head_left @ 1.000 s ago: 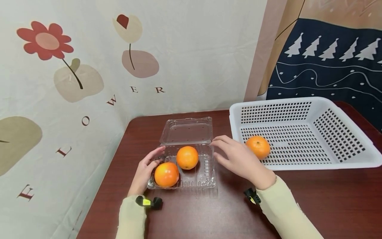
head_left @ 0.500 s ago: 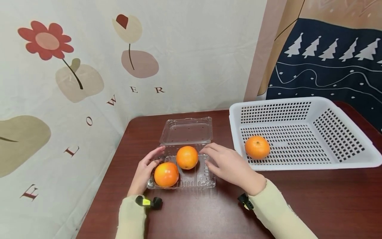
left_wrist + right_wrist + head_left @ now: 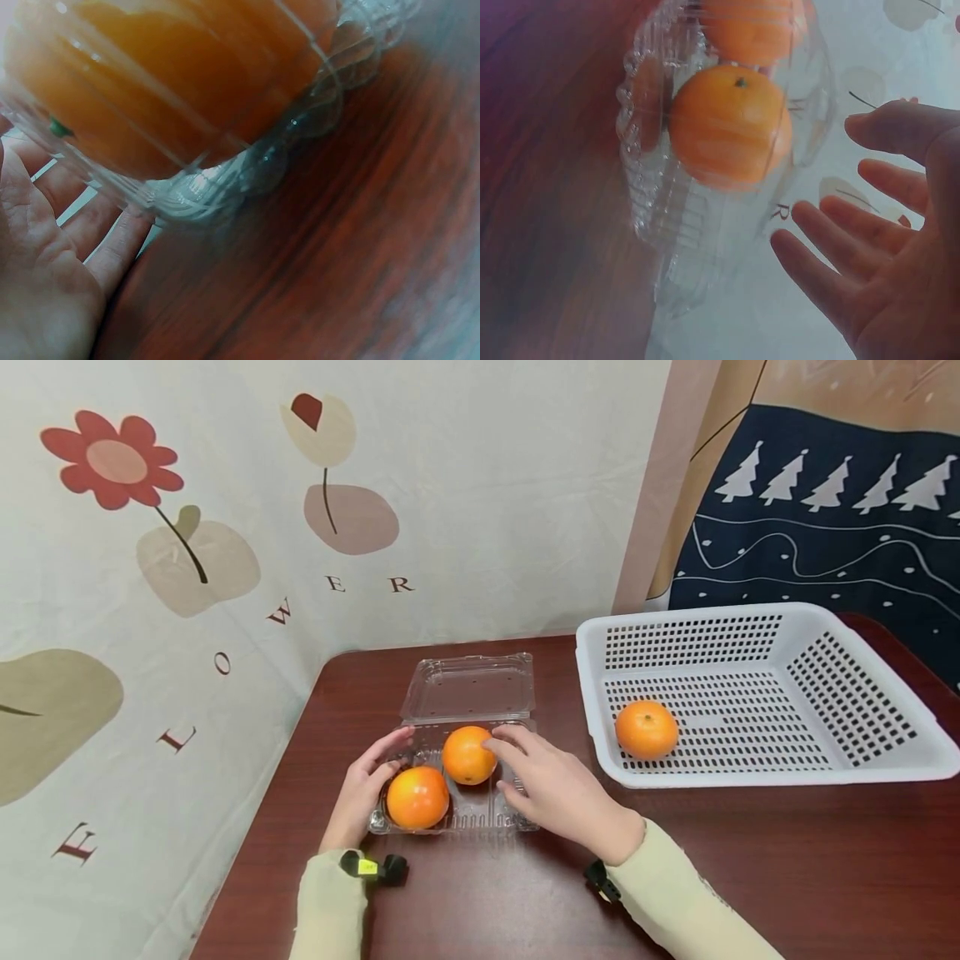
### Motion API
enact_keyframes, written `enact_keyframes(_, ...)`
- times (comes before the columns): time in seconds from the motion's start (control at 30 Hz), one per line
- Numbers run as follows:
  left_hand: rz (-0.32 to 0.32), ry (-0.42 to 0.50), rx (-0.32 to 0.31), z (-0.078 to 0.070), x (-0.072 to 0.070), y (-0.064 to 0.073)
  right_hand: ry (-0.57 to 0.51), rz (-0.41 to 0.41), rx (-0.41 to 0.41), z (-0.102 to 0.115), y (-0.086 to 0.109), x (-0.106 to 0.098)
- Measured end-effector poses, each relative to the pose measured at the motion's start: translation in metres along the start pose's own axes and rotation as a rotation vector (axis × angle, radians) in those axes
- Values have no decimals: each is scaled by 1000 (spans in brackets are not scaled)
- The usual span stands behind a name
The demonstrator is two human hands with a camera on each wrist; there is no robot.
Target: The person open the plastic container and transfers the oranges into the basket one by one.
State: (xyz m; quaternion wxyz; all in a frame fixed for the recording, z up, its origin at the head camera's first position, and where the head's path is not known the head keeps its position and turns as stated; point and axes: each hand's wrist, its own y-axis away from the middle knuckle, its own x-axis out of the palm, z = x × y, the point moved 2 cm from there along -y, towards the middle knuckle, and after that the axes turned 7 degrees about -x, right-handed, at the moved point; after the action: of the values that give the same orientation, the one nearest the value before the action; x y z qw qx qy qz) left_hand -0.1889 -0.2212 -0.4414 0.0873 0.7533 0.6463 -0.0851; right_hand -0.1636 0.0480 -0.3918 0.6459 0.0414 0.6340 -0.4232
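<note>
A clear plastic clamshell box (image 3: 468, 821) lies opened on the table, its lid (image 3: 471, 687) folded back behind it. Two oranges sit inside: the front-left orange (image 3: 417, 798) and the back-middle orange (image 3: 469, 755). My left hand (image 3: 360, 795) rests against the box's left side, and its fingers (image 3: 112, 247) touch the outside of the clear wall in the left wrist view. My right hand (image 3: 558, 789) hovers over the box's right part, fingers spread and holding nothing. In the right wrist view, its fingers (image 3: 832, 247) stand apart from the nearer orange (image 3: 731, 124).
A white perforated plastic basket (image 3: 750, 778) stands to the right, with one orange (image 3: 647, 731) near its left wall. Behind the dark red wooden table (image 3: 495, 910) hangs a printed cloth (image 3: 487, 527).
My right hand has moved left from beside the box's right edge to above its right part, close to the back-middle orange. My left hand and the box stay put.
</note>
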Motion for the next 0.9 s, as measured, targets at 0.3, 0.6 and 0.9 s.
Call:
enact_keyframes(0.3, -1, 2, -2, 0, 0, 0, -12, -15, -19, 6, 0, 9)
enact_keyframes(0.6, -2, 5, -7, 0, 1, 0, -43, 10, -52, 11, -1, 19)
enact_keyframes(0.9, -11, -11, -27, 2, 1, -1, -21, -18, -77, 14, -1, 31)
